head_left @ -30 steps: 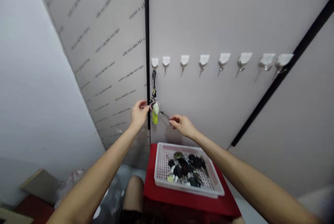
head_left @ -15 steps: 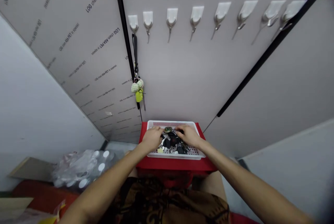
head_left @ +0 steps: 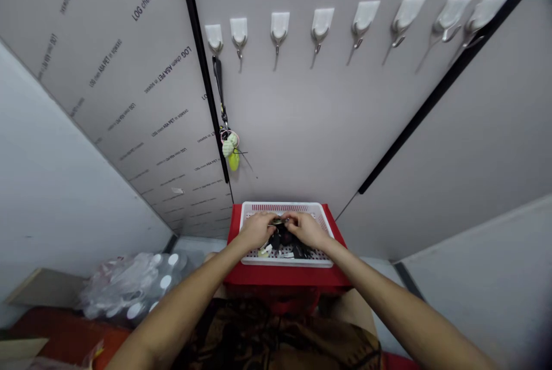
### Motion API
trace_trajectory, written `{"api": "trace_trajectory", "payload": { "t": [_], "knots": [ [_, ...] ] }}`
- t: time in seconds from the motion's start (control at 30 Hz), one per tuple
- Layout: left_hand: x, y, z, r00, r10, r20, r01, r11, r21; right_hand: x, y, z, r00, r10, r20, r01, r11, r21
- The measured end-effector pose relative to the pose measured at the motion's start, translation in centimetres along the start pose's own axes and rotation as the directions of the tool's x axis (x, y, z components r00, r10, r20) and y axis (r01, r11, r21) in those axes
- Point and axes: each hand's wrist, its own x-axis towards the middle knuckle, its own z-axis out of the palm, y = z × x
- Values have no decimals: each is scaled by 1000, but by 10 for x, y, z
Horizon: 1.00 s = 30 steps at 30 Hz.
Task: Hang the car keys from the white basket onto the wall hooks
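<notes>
A white plastic basket (head_left: 287, 263) holds a jumble of black, silver and white small items (head_left: 284, 248) that look like keys and key fobs. Over its far half, my left hand (head_left: 257, 229) and my right hand (head_left: 307, 229) meet with bent fingers. Between their fingertips is a small round keychain (head_left: 279, 221), gold and dark, seen nearly edge-on. Both hands pinch it, one from each side. Fingers partly cover it and the items below.
The basket stands on a red stool (head_left: 284, 275). Ahead, a grey panel carries a row of white hooks (head_left: 322, 23); a keychain with green charms (head_left: 232, 148) hangs from the leftmost. Plastic-wrapped bottles (head_left: 133, 286) stand at the lower left.
My hands have drawn closer together around the round keychain, which has tilted from face-up to nearly edge-on. The hanging keychain has swung slightly to the right.
</notes>
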Motion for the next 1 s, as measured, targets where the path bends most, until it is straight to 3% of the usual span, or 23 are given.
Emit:
{"api": "trace_trajectory", "payload": {
  "t": [0.13,0.2,0.3,0.4,0.5,0.6,0.7,0.87,1.0],
  "knots": [
    [1,-1,-1,994,-66,-92,55,991,-119,-1,5,0,977,152,-148,-97,942,322],
    [1,1,-2,988,-30,-154,1,983,-184,-1,-1,-3,968,180,-174,-92,901,423],
    [1,7,-1,982,70,-174,-118,952,-284,0,-17,-10,979,121,-165,-24,866,499],
    [2,13,2,990,41,-138,-97,898,-430,0,-31,-16,987,30,-156,50,874,484],
    [5,18,0,990,-87,-107,2,783,-622,0,-35,-21,989,2,-148,65,891,449],
    [8,24,-9,978,-197,-68,66,600,-797,0,-34,-25,988,20,-155,57,879,474],
    [10,31,-23,970,-239,-37,80,463,-883,-1,-34,-26,998,-14,-56,42,846,532],
    [10,39,-46,963,-246,-109,33,510,-859,-1,-39,-27,996,-84,-13,79,864,497],
    [11,38,-63,977,-182,-107,5,524,-852,-2,-47,-30,989,-147,25,122,893,432]
  ]
}}
